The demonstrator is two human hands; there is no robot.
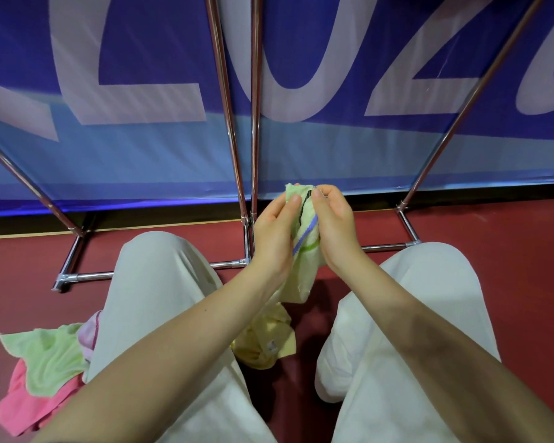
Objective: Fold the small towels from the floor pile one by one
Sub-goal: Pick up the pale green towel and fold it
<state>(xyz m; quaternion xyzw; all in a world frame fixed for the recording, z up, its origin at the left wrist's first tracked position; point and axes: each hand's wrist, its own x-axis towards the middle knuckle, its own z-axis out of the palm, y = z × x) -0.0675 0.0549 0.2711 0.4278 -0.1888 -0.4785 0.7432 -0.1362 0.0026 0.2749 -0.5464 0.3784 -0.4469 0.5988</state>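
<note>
A small pale yellow-green towel (pixel 304 251) with a purple and a green stripe hangs in the air between my knees. My left hand (pixel 274 233) pinches its top edge on the left. My right hand (pixel 335 225) pinches the same edge on the right, close beside the left. The towel droops bunched below both hands. On the floor under it lies a crumpled yellow towel (pixel 266 337). A pile with a light green towel (pixel 50 356) and a pink towel (pixel 29 404) lies on the floor outside my left leg.
I sit on a dark red floor (pixel 509 238) with both legs in light trousers (pixel 160 282) spread apart. A chrome rack frame (pixel 247 219) stands just ahead, its base bars on the floor. Behind it hangs a blue banner (pixel 333 91) with large pale letters.
</note>
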